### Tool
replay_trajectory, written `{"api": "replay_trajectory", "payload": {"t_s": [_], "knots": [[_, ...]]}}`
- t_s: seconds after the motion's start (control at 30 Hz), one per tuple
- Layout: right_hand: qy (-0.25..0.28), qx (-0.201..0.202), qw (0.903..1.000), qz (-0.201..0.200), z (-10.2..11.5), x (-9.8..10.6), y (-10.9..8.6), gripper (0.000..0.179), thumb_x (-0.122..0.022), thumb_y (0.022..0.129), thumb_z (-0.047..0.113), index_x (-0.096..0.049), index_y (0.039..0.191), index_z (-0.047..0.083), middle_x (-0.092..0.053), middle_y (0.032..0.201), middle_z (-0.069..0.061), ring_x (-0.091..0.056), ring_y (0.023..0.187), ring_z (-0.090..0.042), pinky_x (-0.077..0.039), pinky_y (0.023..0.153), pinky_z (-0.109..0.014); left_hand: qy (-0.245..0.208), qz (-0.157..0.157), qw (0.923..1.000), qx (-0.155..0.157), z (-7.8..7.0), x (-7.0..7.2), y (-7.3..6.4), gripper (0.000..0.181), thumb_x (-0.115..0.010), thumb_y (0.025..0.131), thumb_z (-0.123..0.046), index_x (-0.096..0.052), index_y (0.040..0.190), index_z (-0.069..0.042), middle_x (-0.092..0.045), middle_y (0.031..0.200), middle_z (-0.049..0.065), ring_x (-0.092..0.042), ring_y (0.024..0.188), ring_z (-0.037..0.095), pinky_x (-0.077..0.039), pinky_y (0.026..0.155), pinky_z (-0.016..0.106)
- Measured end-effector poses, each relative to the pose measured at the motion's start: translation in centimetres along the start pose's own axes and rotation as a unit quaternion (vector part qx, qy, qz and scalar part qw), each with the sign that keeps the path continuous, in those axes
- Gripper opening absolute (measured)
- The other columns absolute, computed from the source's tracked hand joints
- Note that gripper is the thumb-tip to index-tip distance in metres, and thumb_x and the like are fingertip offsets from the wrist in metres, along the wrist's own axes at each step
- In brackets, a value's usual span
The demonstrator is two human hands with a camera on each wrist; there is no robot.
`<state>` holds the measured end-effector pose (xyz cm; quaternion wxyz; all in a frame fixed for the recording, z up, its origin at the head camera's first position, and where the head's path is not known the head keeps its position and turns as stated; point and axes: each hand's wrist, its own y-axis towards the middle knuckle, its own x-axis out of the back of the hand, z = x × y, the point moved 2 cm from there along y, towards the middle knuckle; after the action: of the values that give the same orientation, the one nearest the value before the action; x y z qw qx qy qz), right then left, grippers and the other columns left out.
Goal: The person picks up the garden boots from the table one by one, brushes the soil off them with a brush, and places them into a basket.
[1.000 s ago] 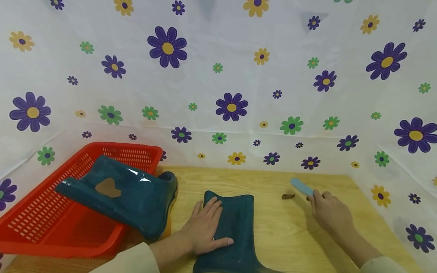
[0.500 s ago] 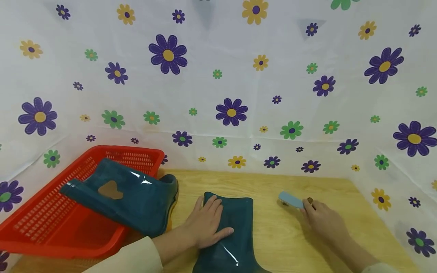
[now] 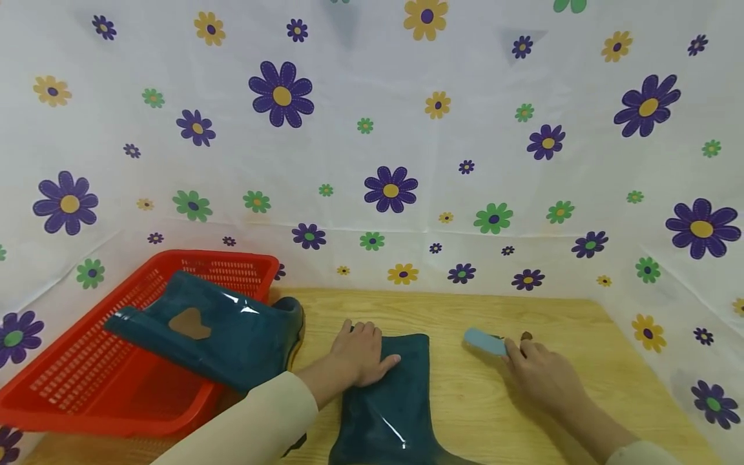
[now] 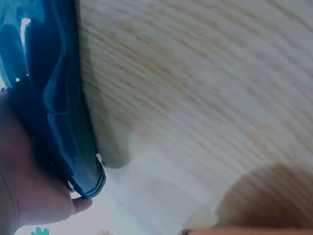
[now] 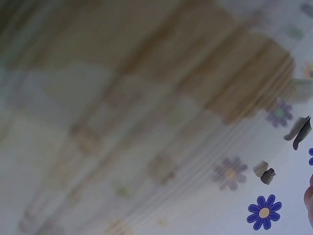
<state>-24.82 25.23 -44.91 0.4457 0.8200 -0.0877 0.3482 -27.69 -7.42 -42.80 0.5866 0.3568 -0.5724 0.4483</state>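
Note:
A dark teal rubber boot (image 3: 395, 413) lies on the wooden table, its shaft opening pointing away from me. At the top left of that shaft, my left hand (image 3: 363, 355) grips the rim, fingers curled over the edge. The left wrist view shows the same hand (image 4: 34, 191) around the end of the glossy boot (image 4: 54, 107). To the right, my right hand (image 3: 546, 374) holds a light-blue-backed brush (image 3: 485, 341) low over the table, apart from the boot. Its bristles are hidden in the head view. A small brown piece (image 3: 526, 336) lies just beyond the right hand.
A second teal boot (image 3: 232, 336) with a brown patch (image 3: 190, 323) lies across a red plastic basket (image 3: 145, 427) at left. In the right wrist view, small dark pieces (image 5: 267, 175) lie on the surface. Flower-printed sheeting (image 3: 349, 148) surrounds the wooden table (image 3: 465, 413).
My left hand has gone from lying flat on the boot shaft to gripping its top left rim. The brush has moved left and slightly nearer me with my right hand.

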Motion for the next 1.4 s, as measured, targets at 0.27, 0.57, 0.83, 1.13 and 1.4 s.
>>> {"api": "replay_trajectory", "payload": {"t_s": [0.27,0.57,0.83,1.13,1.4], "knots": [[0.003,-0.009,0.9999,0.008,0.1,-0.1,-0.1,0.065,-0.016,0.110,0.037,-0.069,0.103,0.000,-0.060,0.073,-0.015,-0.048,0.048,-0.020,-0.034,0.036,-0.029,-0.006,-0.056,0.9982,0.020,0.3,-0.6,1.6,0.049,-0.038,0.106,-0.047,-0.059,0.112,-0.003,-0.058,0.108,0.011,-0.053,0.109,0.027,-0.040,0.101,0.044],[0.004,-0.020,0.9994,0.026,0.2,0.1,0.2,0.069,-0.015,0.110,0.037,-0.069,0.100,-0.004,-0.059,0.071,-0.014,-0.052,0.051,-0.022,-0.040,0.039,-0.030,-0.035,-0.127,0.9913,0.001,0.9,0.8,1.8,0.040,-0.039,0.107,-0.036,-0.060,0.098,-0.004,-0.062,0.095,0.010,-0.055,0.099,0.026,-0.045,0.094,0.043],[0.026,-0.011,0.9996,0.004,0.2,0.0,0.4,0.061,-0.019,0.111,0.036,-0.060,0.089,-0.003,-0.051,0.065,-0.008,-0.043,0.051,-0.020,-0.038,0.043,-0.031,-0.018,-0.178,0.9830,-0.039,1.1,3.7,1.1,0.041,-0.040,0.107,-0.034,-0.062,0.089,-0.004,-0.059,0.078,0.005,-0.050,0.082,0.023,-0.047,0.078,0.037],[0.021,-0.022,0.9993,0.020,0.5,-0.1,0.6,0.062,-0.018,0.110,0.037,-0.060,0.090,-0.003,-0.054,0.069,-0.009,-0.051,0.060,-0.026,-0.041,0.054,-0.037,-0.013,-0.207,0.9754,-0.074,1.0,7.8,-1.0,0.040,-0.041,0.106,-0.034,-0.061,0.087,-0.005,-0.050,0.070,0.003,-0.046,0.077,0.021,-0.043,0.070,0.032],[0.014,-0.032,0.9992,0.018,0.4,0.0,0.6,0.061,-0.018,0.110,0.038,-0.059,0.087,0.000,-0.053,0.068,-0.008,-0.049,0.057,-0.025,-0.037,0.052,-0.036,0.007,-0.303,0.9477,-0.100,1.2,11.7,-2.0,0.036,-0.045,0.105,-0.031,-0.060,0.087,-0.005,-0.048,0.069,0.004,-0.046,0.074,0.020,-0.042,0.065,0.028]]}}
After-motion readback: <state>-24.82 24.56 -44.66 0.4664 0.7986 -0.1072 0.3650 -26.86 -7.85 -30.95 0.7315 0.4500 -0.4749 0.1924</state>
